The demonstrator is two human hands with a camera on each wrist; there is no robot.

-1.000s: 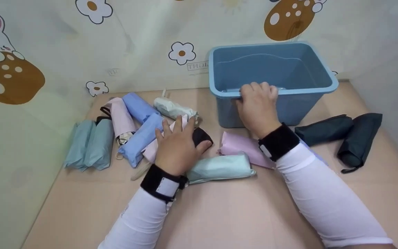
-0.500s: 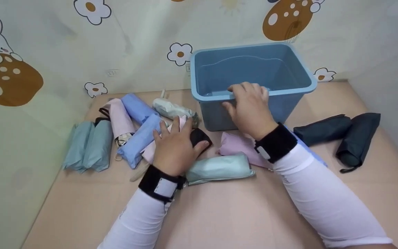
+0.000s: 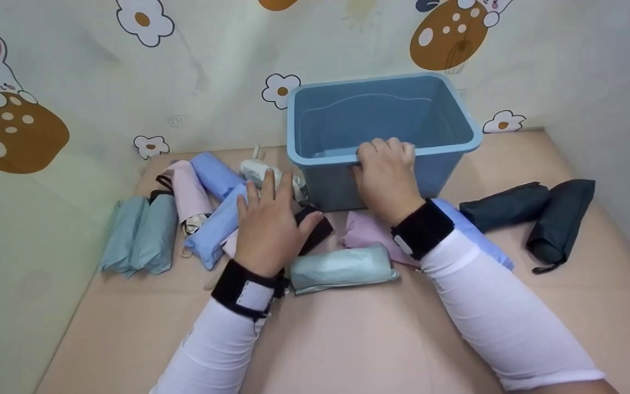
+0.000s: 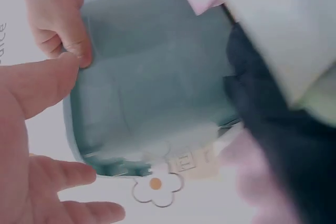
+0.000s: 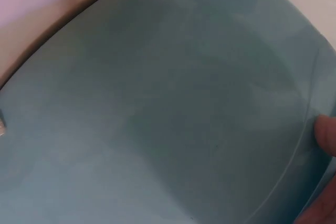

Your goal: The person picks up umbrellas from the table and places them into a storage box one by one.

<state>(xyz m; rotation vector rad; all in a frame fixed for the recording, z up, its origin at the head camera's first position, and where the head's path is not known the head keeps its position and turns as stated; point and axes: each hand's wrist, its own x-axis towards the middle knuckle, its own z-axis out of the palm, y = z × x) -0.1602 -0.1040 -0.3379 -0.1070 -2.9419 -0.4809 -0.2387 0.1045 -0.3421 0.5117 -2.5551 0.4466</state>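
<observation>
The right hand (image 3: 389, 178) holds the front rim of the blue plastic bin (image 3: 328, 189), with its fingers bent over the edge. The bin is at the back of the table (image 3: 348, 339), near the wall (image 3: 211, 82). The left hand (image 3: 268, 232) is wide, with its fingers spread apart. It is over a black bundle (image 3: 316, 230); I cannot tell if they touch. A pale green folded umbrella (image 3: 342, 268) lies near that wrist. A pink folded umbrella (image 3: 367, 235) lies in front of the bin.
</observation>
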